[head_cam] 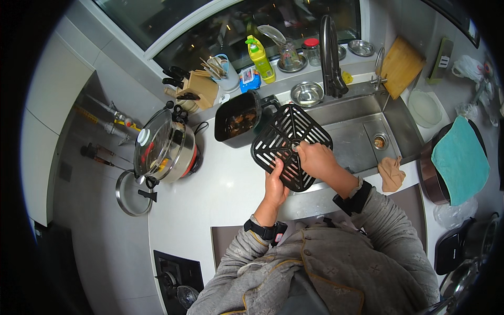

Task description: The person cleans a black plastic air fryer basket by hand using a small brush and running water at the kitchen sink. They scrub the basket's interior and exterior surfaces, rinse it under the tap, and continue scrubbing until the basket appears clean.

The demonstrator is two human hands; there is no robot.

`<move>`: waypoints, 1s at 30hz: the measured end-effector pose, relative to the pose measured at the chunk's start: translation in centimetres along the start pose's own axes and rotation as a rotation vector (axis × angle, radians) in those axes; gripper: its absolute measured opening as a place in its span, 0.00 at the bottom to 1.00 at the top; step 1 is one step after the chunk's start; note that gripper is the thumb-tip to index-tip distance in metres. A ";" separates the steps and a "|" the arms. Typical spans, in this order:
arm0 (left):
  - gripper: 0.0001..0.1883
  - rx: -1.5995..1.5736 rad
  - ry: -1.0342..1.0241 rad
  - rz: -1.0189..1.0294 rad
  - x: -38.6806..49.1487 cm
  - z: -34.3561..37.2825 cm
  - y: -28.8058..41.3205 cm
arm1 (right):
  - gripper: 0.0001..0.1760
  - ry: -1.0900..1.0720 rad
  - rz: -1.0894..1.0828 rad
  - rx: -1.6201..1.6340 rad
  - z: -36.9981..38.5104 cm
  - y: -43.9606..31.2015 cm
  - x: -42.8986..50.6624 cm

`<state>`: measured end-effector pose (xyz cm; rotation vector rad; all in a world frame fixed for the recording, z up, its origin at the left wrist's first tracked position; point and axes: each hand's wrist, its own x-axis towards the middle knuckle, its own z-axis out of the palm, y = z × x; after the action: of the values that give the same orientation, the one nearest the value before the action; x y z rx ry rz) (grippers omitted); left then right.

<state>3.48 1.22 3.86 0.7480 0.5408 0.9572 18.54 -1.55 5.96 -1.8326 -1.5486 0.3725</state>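
Note:
Both my hands hold a black slotted air fryer tray (293, 122), tilted over the front left edge of the sink. My left hand (275, 187) grips its lower left side, the thumb lying on top of the slots. At the tray's centre, my right hand (317, 159) has its fingers closed around the middle hole. Just behind and to the left stands a black air fryer basket (226, 130) on the white counter. Dark liquid with brown bits covers the bottom of the basket. Its handle points towards the sink.
A steel sink (350, 138) with a dark faucet (330, 59) lies right of the basket. On the left stands a glass-lidded steel pot (173, 145). A knife block (201, 88), a yellow detergent bottle (262, 61) and a steel bowl (307, 93) line the back. A tan cloth (391, 173) hangs at the sink's front edge.

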 end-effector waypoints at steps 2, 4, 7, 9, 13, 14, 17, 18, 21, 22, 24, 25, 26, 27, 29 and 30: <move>0.17 0.016 0.013 0.009 -0.1 0.2 0.1 | 0.16 -0.031 0.000 -0.034 -0.1 -0.1 0.0; 0.17 0.035 0.010 0.002 -0.2 0.2 0.3 | 0.16 -0.037 -0.007 -0.049 -0.2 -0.1 0.0; 0.18 0.053 -0.006 -0.022 -0.2 -0.4 0.5 | 0.15 -0.040 -0.062 -0.061 -0.2 0.0 -0.2; 0.19 0.058 -0.005 -0.023 -0.3 -0.4 0.9 | 0.13 -0.069 -0.149 -0.094 -0.2 0.3 -0.5; 0.21 0.107 -0.024 -0.070 -0.1 -0.9 1.9 | 0.10 -0.189 -0.330 -0.169 -1.5 1.1 -0.7; 0.21 0.079 -0.037 -0.101 0.2 -1.4 2.0 | 0.10 -0.232 -0.365 -0.185 -1.8 1.4 -0.4; 0.20 0.098 -0.030 -0.109 0.1 -2.0 2.0 | 0.09 -0.248 -0.497 -0.252 -3.1 1.2 0.4; 0.20 0.121 -0.031 -0.106 0.3 -1.9 2.1 | 0.09 -0.222 -0.457 -0.247 -2.9 1.3 0.7; 0.19 0.191 -0.032 -0.099 0.3 -1.1 2.9 | 0.10 -0.181 -0.391 -0.247 -2.6 1.1 0.4; 0.19 0.216 -0.033 -0.100 0.1 -0.7 3.4 | 0.10 -0.188 -0.391 -0.242 -2.6 1.1 0.4; 0.21 0.283 0.005 -0.090 0.2 -0.8 3.5 | 0.11 -0.202 -0.392 -0.232 -2.5 1.0 0.3; 0.21 0.299 0.001 -0.089 0.1 -1.0 3.6 | 0.11 -0.230 -0.430 -0.231 -2.6 1.0 0.2; 0.21 0.315 -0.003 -0.088 0.1 -1.1 3.9 | 0.11 -0.258 -0.467 -0.229 -2.7 1.1 0.3; 0.22 0.328 -0.011 -0.088 0.1 -1.0 4.1 | 0.11 -0.287 -0.503 -0.232 -3.0 1.2 0.3; 0.20 0.293 -0.021 -0.107 0.0 -0.8 4.2 | 0.12 -0.331 -0.541 -0.261 -3.7 1.2 0.4; 0.20 0.264 -0.017 -0.113 0.0 -0.9 3.8 | 0.12 -0.351 -0.562 -0.273 -3.9 1.1 0.5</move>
<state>0.87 2.86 6.24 0.9504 0.6959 0.7827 21.94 -2.43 8.09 -1.4777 -2.3688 0.2278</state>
